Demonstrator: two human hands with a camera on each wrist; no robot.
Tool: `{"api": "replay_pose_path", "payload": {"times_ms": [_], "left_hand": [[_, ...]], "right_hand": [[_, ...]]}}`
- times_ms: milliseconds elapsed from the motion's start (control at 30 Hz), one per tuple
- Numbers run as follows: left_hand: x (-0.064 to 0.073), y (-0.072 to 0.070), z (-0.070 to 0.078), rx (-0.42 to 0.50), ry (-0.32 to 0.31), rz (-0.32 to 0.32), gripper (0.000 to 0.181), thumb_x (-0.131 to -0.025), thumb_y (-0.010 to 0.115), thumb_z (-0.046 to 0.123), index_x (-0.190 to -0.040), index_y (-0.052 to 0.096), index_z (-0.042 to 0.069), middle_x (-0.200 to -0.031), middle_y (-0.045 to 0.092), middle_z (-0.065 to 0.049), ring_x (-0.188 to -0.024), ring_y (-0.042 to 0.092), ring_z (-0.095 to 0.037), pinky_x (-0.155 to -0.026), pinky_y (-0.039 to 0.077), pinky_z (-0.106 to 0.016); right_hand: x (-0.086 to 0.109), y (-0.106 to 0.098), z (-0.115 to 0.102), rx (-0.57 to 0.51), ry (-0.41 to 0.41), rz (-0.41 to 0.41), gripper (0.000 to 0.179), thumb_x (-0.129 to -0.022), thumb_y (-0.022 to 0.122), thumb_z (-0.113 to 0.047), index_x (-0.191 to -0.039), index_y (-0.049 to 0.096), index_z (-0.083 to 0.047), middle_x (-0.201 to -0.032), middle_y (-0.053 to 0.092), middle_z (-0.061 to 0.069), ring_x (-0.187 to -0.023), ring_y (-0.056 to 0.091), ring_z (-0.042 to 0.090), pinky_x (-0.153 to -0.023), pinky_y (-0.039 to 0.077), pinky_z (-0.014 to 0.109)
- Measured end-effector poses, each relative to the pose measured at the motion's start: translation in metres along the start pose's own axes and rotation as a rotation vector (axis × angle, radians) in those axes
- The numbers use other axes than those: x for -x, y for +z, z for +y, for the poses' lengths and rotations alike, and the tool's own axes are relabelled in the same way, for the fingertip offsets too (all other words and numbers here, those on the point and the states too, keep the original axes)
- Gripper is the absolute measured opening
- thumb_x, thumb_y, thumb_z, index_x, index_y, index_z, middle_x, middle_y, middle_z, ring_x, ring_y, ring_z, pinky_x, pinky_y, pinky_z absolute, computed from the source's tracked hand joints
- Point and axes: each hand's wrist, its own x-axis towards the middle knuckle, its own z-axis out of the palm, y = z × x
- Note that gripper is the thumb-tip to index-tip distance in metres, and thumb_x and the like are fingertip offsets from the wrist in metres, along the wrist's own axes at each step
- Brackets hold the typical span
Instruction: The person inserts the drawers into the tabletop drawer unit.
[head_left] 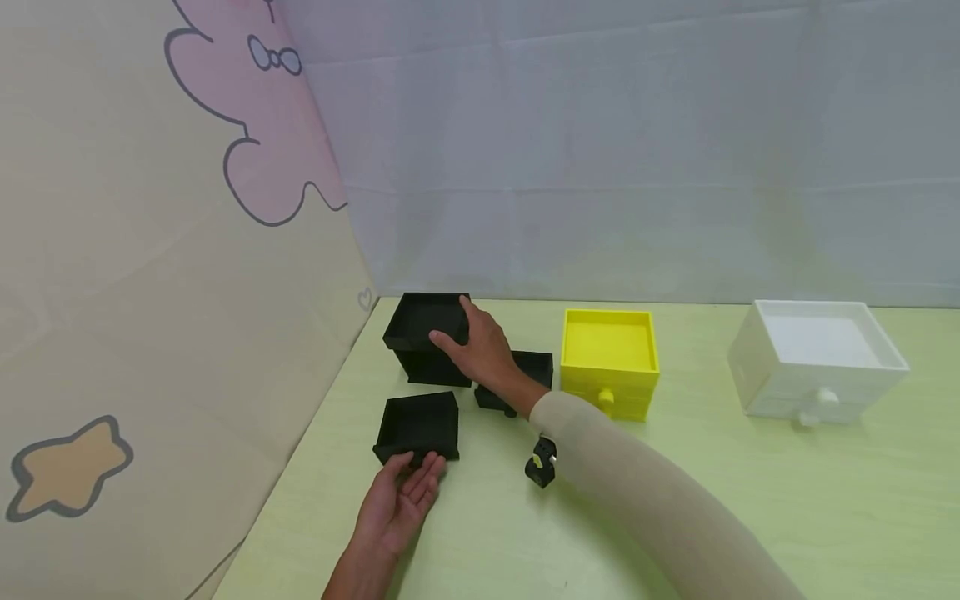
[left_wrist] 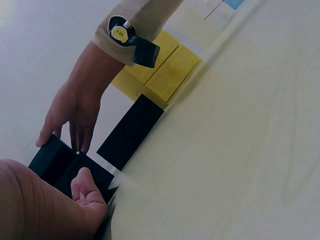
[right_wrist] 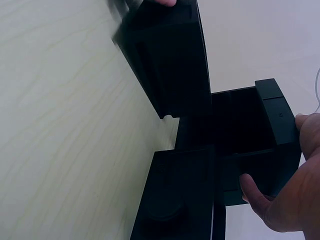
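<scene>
A black drawer box (head_left: 429,313) stands in the table's back left corner, its front an open slot (right_wrist: 235,120). My right hand (head_left: 480,343) grips the top of this box, thumb along the front edge and fingers over the right side. In front of it is a loose black drawer (head_left: 417,423), pulled fully out and facing the slot. My left hand (head_left: 401,504) holds that drawer by its front, thumb and fingers around the knob, palm turned up. A second black drawer (head_left: 534,367) lies to the right, partly hidden by my right wrist.
A yellow drawer box (head_left: 609,342) with its drawer closed stands right of the black pieces. Farther right is a white drawer box (head_left: 825,333), also closed. A patterned cloth wall (head_left: 187,350) borders the table's left side, and a grey cloth (head_left: 637,167) hangs behind.
</scene>
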Motion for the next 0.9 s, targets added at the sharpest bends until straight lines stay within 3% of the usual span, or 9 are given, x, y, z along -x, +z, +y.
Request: {"api": "replay_pose_path", "payload": {"times_ms": [333,500,633,767,900], "left_hand": [[-0.002,0.000,0.003,0.083,-0.008,0.017,0.028,-0.092,0.054,0.016,-0.114,0.037,0.007,-0.091,0.063,-0.008,-0.088,0.063,-0.018,-0.077,0.049,-0.025],[-0.004,0.000,0.002,0.075,0.000,0.006,0.025,-0.093,0.052,0.015,-0.112,0.037,0.009,-0.088,0.062,-0.006,-0.085,0.063,-0.016,-0.075,0.048,-0.023],[-0.003,0.000,-0.001,-0.059,0.055,0.027,0.025,-0.094,0.051,0.016,-0.113,0.040,0.006,-0.087,0.066,-0.005,-0.081,0.065,-0.014,-0.070,0.050,-0.020],[-0.002,0.001,-0.005,-0.275,0.151,0.128,0.028,-0.095,0.051,0.018,-0.115,0.044,0.000,-0.090,0.070,-0.009,-0.082,0.069,-0.016,-0.064,0.053,-0.022],[-0.003,0.001,-0.008,-0.354,0.209,0.202,0.024,-0.094,0.054,0.017,-0.109,0.047,0.000,-0.094,0.070,-0.012,-0.085,0.069,-0.020,-0.062,0.054,-0.024]], "right_hand": [[-0.001,0.001,0.002,0.000,-0.001,-0.003,0.078,-0.089,0.056,-0.051,-0.150,0.022,-0.014,-0.149,0.032,0.009,-0.135,0.030,0.026,-0.106,0.030,0.045],[0.000,0.001,0.002,-0.006,-0.005,-0.001,0.078,-0.089,0.056,-0.051,-0.150,0.023,-0.014,-0.148,0.032,0.009,-0.135,0.030,0.026,-0.106,0.030,0.046],[0.000,0.001,0.002,-0.007,-0.006,0.000,0.078,-0.089,0.056,-0.050,-0.150,0.023,-0.014,-0.148,0.032,0.009,-0.135,0.031,0.026,-0.106,0.030,0.046],[-0.001,0.002,0.003,-0.008,-0.002,0.000,0.078,-0.089,0.056,-0.051,-0.150,0.023,-0.014,-0.148,0.033,0.010,-0.135,0.031,0.027,-0.106,0.030,0.046],[-0.002,0.002,0.003,0.001,0.000,0.001,0.079,-0.089,0.056,-0.051,-0.150,0.023,-0.014,-0.148,0.033,0.010,-0.135,0.031,0.027,-0.106,0.030,0.046]]}}
